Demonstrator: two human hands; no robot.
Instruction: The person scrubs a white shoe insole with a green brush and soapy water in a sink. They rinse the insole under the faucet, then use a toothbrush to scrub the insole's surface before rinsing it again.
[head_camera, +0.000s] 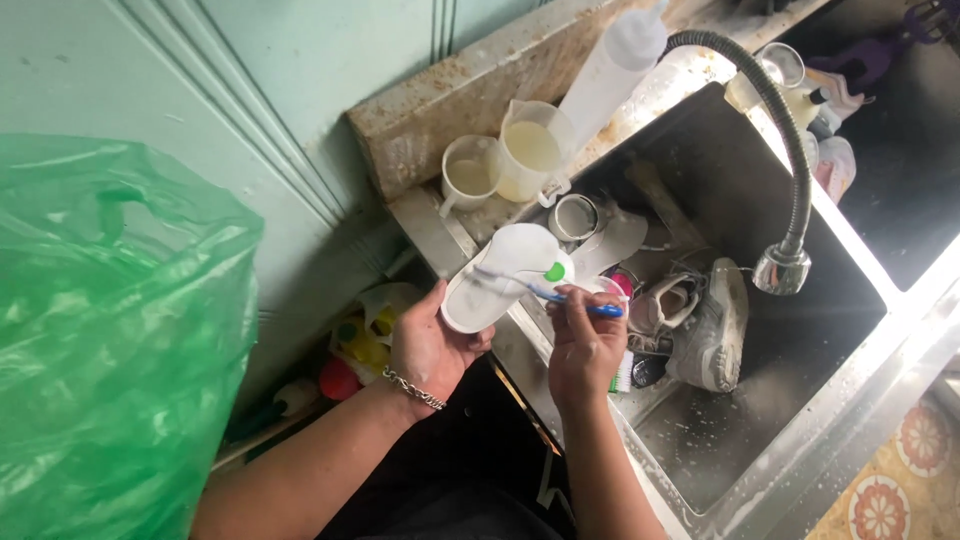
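Left hand (428, 345) is closed around the lower end of a white insole (505, 272), holding it tilted over the near rim of the steel sink (800, 440). Right hand (585, 345) pinches a blue-handled toothbrush (545, 290), bristle end touching the insole face. Grey sneaker (712, 325) lies in the basin under the flexible faucet (782, 265).

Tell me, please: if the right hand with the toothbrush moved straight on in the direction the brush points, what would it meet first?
Most likely the white insole held by the left hand. The right hand points the toothbrush up-left, and its bristle end already seems to lie on that insole, though depth is unclear.
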